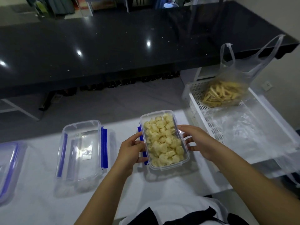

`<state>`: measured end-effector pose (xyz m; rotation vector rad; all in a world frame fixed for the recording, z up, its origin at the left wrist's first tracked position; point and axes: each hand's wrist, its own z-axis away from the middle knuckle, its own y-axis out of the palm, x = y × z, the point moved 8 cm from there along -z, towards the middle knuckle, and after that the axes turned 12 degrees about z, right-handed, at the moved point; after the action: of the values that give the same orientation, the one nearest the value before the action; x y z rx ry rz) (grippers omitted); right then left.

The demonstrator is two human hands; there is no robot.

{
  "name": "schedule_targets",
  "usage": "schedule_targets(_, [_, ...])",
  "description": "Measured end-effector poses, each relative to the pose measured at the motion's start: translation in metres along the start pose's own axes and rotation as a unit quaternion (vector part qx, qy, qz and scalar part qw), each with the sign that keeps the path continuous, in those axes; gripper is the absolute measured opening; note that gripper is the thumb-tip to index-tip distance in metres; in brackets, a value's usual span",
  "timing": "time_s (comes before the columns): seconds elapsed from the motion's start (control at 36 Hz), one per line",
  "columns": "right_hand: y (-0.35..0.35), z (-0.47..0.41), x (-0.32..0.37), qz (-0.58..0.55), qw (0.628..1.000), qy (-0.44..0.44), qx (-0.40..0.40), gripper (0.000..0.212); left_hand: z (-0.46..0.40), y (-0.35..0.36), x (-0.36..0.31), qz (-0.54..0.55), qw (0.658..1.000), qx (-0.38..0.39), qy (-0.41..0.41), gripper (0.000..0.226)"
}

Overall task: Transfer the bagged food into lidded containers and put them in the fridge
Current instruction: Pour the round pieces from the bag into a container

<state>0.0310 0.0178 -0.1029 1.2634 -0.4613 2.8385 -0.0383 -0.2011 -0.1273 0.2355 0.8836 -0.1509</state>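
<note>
A clear rectangular container full of pale yellow round food pieces sits on the white table, with a clear lid on it and blue clips at its left side. My left hand holds its left side at a blue clip. My right hand grips its right side, fingers curled against the wall. A clear plastic bag of yellow stick-shaped food stands in a white perforated basket at the right.
An empty clear container with blue clips lies left of the full one. Another blue-trimmed container is cut off at the far left. Crumpled clear plastic lies in the basket. A dark counter runs behind.
</note>
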Motion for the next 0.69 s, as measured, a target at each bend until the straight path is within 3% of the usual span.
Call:
schedule_targets(0.22, [-0.001, 0.001, -0.002, 0.006, 1.0, -0.013, -0.009, 0.029, 0.003, 0.001, -0.002, -0.014, 1.0, 0.014, 0.007, 0.044])
schedule_targets(0.36, [-0.008, 0.008, -0.001, 0.022, 0.999, -0.033, -0.021, 0.048, 0.003, 0.001, -0.001, -0.052, 0.998, 0.011, 0.022, 0.044])
schedule_targets(0.44, [-0.014, 0.019, 0.007, 0.076, 0.993, -0.078, -0.034, 0.055, 0.011, 0.005, -0.007, -0.127, 0.99, 0.019, 0.061, 0.049])
schedule_targets(0.56, [-0.019, 0.041, 0.021, 0.277, 0.936, -0.195, -0.091, 0.063, 0.032, 0.009, -0.022, -0.316, 0.928, -0.01, 0.195, 0.071])
schedule_targets(0.69, [0.01, 0.053, 0.005, 0.465, 0.852, -0.226, -0.083, 0.078, 0.059, 0.014, -0.009, -0.382, 0.885, -0.026, 0.264, 0.079])
